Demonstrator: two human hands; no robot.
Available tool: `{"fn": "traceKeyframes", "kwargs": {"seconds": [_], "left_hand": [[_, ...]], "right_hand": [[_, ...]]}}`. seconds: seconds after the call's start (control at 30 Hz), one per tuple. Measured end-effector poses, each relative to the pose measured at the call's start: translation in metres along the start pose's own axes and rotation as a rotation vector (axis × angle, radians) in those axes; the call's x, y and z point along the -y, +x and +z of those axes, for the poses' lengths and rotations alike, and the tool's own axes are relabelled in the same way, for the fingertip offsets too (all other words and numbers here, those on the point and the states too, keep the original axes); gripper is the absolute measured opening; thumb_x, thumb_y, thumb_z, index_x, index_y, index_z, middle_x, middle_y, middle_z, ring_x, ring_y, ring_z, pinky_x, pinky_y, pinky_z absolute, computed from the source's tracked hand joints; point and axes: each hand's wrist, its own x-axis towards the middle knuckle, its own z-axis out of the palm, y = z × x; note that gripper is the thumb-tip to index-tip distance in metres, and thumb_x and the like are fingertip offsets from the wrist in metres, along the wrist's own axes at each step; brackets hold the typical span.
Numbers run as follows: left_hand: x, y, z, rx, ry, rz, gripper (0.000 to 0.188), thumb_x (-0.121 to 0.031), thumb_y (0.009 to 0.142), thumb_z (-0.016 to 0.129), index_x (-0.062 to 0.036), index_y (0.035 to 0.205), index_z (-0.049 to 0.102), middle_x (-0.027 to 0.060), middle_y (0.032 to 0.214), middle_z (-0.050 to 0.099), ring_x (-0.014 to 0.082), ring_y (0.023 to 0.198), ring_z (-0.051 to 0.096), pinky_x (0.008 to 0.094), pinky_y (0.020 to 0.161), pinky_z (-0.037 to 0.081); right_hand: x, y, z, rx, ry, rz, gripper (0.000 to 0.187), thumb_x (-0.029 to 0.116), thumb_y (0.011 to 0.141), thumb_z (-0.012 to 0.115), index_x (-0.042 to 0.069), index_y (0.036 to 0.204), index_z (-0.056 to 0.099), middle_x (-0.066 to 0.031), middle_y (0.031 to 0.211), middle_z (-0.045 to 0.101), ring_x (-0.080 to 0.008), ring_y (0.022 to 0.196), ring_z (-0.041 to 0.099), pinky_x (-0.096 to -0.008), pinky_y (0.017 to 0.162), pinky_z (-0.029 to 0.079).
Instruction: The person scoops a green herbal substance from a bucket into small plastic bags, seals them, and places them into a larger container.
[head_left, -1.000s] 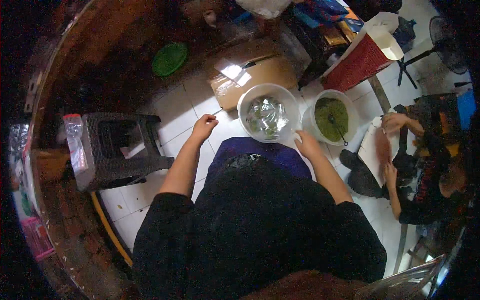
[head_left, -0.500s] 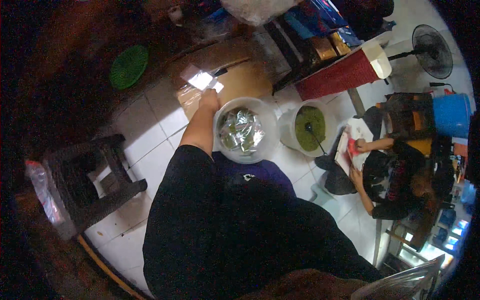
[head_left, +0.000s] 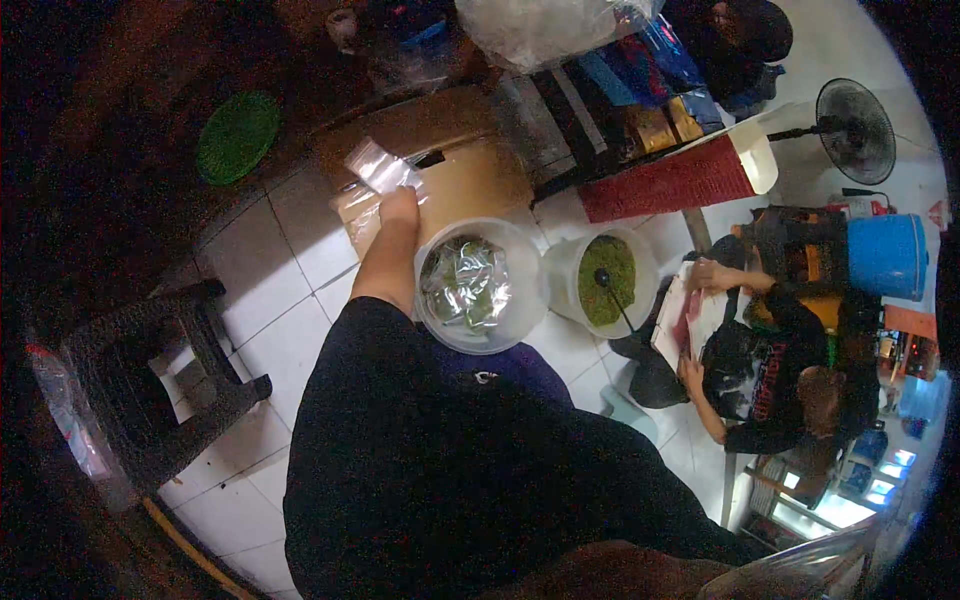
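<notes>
My left hand (head_left: 400,207) reaches forward over a brown cardboard box (head_left: 480,185). Its fingers are closed at the edge of a shiny clear plastic bag (head_left: 382,167), and more clear plastic lies on the box around it. Beside my forearm stands a round translucent tub (head_left: 530,275) holding several small clear packets (head_left: 470,285) with something green in them. To its right is a second translucent tub (head_left: 566,285), filled with a green loose material (head_left: 622,268) with a dark long-handled scoop (head_left: 603,278) in it. My right hand does not show.
A dark plastic stool (head_left: 150,370) is on the tiled floor at left, a green round basket (head_left: 238,137) beyond it. At right, a co-worker's hands (head_left: 715,275) work over a white board (head_left: 705,320). A red container (head_left: 670,185) and a fan (head_left: 855,130) stand farther back.
The view has shifted slightly, so the tubs sit lower and more to the left. The plastic at my left hand is turned differently. The co-worker's upper hand has moved on the board.
</notes>
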Motion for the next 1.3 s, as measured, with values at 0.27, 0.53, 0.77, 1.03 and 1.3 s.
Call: {"fn": "traceKeyframes", "kwargs": {"seconds": [0.27, 0.53, 0.77, 1.03, 1.3], "left_hand": [[0.028, -0.003, -0.009, -0.208, -0.671, -0.099, 0.038, -0.034, 0.066, 0.052, 0.0014, 0.080, 0.053, 0.0213, 0.079, 0.055, 0.0343, 0.077, 0.052, 0.0390, 0.068, 0.040], [0.036, -0.026, -0.051, -0.177, -1.529, -0.206, 0.020, -0.013, 0.071, 0.043, -0.0012, 0.086, 0.048, 0.0081, 0.080, 0.051, 0.0181, 0.068, 0.052, 0.0291, 0.059, 0.044], [0.022, -0.088, -0.100, -0.072, -1.703, -0.098, 0.023, -0.007, 0.069, 0.042, 0.0001, 0.090, 0.047, 0.0089, 0.081, 0.051, 0.0172, 0.069, 0.052, 0.0293, 0.062, 0.045], [-0.021, -0.169, -0.133, -0.017, -1.287, 0.217, 0.012, -0.004, 0.072, 0.046, -0.0011, 0.083, 0.048, 0.0079, 0.085, 0.047, 0.0194, 0.080, 0.049, 0.0300, 0.069, 0.043], [-0.047, -0.218, -0.115, 0.179, -1.063, 0.436, 0.012, 0.002, 0.073, 0.044, -0.0027, 0.084, 0.048, 0.0040, 0.077, 0.047, 0.0113, 0.068, 0.046, 0.0201, 0.056, 0.039]], "right_hand": [[-0.013, 0.015, 0.004, -0.022, 0.037, -0.034, 0.026, 0.021, 0.072, 0.048, 0.006, 0.092, 0.053, -0.0155, 0.089, 0.054, -0.0301, 0.080, 0.053, -0.0345, 0.070, 0.041], [-0.061, 0.057, 0.035, -0.114, 0.034, -0.154, 0.025, 0.022, 0.072, 0.048, 0.007, 0.092, 0.054, -0.0153, 0.087, 0.055, -0.0302, 0.078, 0.053, -0.0340, 0.069, 0.042], [-0.011, 0.042, 0.008, -0.085, 0.150, -0.081, 0.030, 0.026, 0.072, 0.049, 0.003, 0.092, 0.053, -0.0161, 0.087, 0.056, -0.0302, 0.080, 0.053, -0.0343, 0.071, 0.042], [-0.048, 0.062, 0.049, -0.261, -0.026, -0.057, 0.035, 0.025, 0.071, 0.049, 0.000, 0.095, 0.051, -0.0170, 0.102, 0.048, -0.0292, 0.096, 0.045, -0.0370, 0.081, 0.036], [-0.076, 0.017, 0.041, -0.628, 0.068, 0.408, 0.030, 0.026, 0.069, 0.049, 0.009, 0.094, 0.053, -0.0106, 0.105, 0.046, -0.0251, 0.099, 0.042, -0.0372, 0.083, 0.034]]}}
